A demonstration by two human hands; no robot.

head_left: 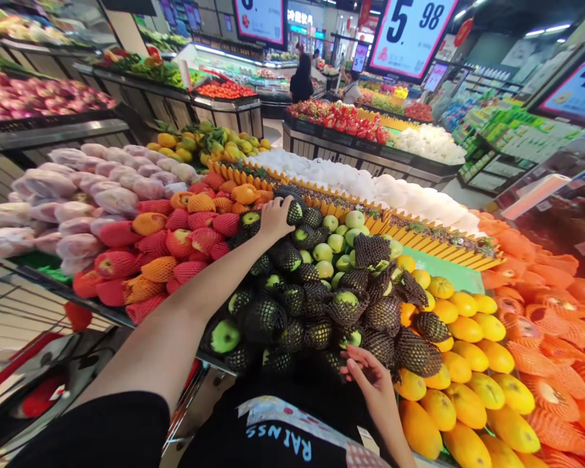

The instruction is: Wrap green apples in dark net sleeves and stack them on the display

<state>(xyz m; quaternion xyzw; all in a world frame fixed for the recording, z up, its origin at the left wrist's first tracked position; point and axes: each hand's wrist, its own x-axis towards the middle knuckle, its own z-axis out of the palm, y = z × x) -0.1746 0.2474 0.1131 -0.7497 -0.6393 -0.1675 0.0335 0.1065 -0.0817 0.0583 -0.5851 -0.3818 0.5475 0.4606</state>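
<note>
My left hand (277,220) reaches to the back of a heap of green apples, most of them in black foam nets. Its fingers curl over a netted green apple (296,209) in the back row; the undersides of the fingers are hidden. My right hand (368,376) hovers at the front edge of the heap, fingers loosely bent and apart, with nothing visible in it. Closest to it is a netted green apple (353,338). Bare green apples (324,252) show in the middle, and a loose dark net (371,250) lies on top.
Yellow mangoes (468,406) border the heap on the right, with orange-netted fruit (546,338) beyond. Red-netted fruit (180,244) and wrapped pale fruit (78,195) lie left. A yellow picket divider (419,234) runs behind. A shopping cart (19,312) stands at lower left.
</note>
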